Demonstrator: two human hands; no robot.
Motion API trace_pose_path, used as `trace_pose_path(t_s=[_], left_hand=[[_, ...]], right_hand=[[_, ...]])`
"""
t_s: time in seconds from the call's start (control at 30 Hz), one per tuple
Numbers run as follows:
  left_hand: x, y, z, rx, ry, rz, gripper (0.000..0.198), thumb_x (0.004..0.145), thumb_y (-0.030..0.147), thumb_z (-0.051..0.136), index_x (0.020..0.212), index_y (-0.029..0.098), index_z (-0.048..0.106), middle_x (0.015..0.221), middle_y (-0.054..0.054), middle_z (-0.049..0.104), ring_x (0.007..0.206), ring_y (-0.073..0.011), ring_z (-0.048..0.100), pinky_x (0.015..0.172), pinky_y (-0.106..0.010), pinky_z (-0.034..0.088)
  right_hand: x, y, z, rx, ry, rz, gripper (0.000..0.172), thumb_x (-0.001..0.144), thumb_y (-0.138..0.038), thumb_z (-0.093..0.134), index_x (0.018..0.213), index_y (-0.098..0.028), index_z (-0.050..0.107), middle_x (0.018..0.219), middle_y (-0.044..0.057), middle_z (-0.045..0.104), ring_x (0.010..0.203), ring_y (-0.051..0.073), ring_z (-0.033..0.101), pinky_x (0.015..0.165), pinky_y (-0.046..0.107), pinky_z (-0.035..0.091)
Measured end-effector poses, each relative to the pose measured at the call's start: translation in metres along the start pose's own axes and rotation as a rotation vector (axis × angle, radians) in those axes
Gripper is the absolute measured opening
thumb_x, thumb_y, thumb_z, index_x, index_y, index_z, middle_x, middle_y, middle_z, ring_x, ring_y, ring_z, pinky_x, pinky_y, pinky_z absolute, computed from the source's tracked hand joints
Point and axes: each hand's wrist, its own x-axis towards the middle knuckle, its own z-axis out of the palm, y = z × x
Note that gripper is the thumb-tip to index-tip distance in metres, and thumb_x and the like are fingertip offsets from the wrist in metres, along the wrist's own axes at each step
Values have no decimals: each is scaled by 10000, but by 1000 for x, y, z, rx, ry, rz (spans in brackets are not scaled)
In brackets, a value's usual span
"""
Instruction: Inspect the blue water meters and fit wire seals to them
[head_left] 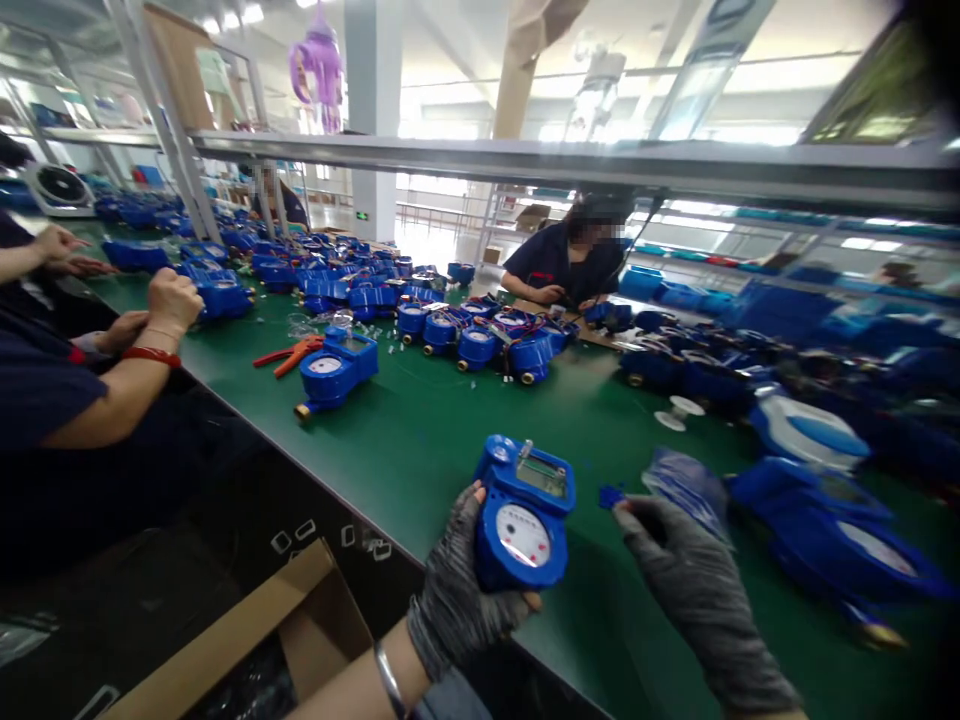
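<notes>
My left hand (469,585), in a grey fingerless glove, is closed around a blue water meter (491,490) with a round white dial and a rectangular display window. The meter is held up over the bench's front edge with its dial toward me. To its right, my right hand (679,560), gloved the same way, pinches a small blue plastic piece (611,496) between thumb and fingertips. Just behind that hand lies a clear plastic bag (686,490) with blue contents. Another blue water meter (832,540) with a brass end rests at the far right.
Orange-handled pliers (289,354) lie beside a meter (337,370) on the green bench (405,440). Rows of meters (480,345) stand behind. A white spool (679,412) sits right of centre. A cardboard box (247,630) is below. Co-workers sit left and opposite; a shelf (465,155) crosses above.
</notes>
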Motion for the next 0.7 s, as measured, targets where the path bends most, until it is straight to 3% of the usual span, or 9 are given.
trace_pose_path(t_s=[0.13, 0.23, 0.4, 0.7], left_hand=[[2, 2, -4, -44, 19, 49, 970, 692, 498, 792, 1489, 225, 313, 1526, -173, 370, 1396, -404, 358, 1115, -615, 349], [4, 6, -7, -30, 7, 68, 938, 718, 495, 775, 1491, 229, 315, 1519, -174, 384, 1395, -380, 370, 1123, -586, 347], [6, 10, -8, -11, 8, 79, 958, 709, 484, 782, 1498, 229, 302, 1521, -173, 384, 1400, -381, 363, 1131, -582, 331], [6, 10, -8, -15, 10, 62, 971, 684, 447, 809, 1492, 226, 317, 1513, -176, 394, 1399, -379, 365, 1132, -582, 327]], right_hand=[[13, -92, -18, 149, -103, -379, 151, 883, -299, 564, 893, -220, 692, 885, 66, 685, 833, 224, 630, 773, 359, 516], [20, -134, -8, 78, -253, -601, 101, 860, -234, 610, 867, -228, 710, 922, 65, 672, 860, 234, 583, 762, 354, 481], [30, -141, 13, -81, -306, -666, 82, 853, -237, 635, 818, -218, 708, 886, 71, 651, 850, 244, 527, 788, 368, 441], [36, -134, 15, -74, -362, -705, 101, 872, -229, 620, 857, -212, 719, 905, 72, 659, 842, 229, 531, 831, 365, 443]])
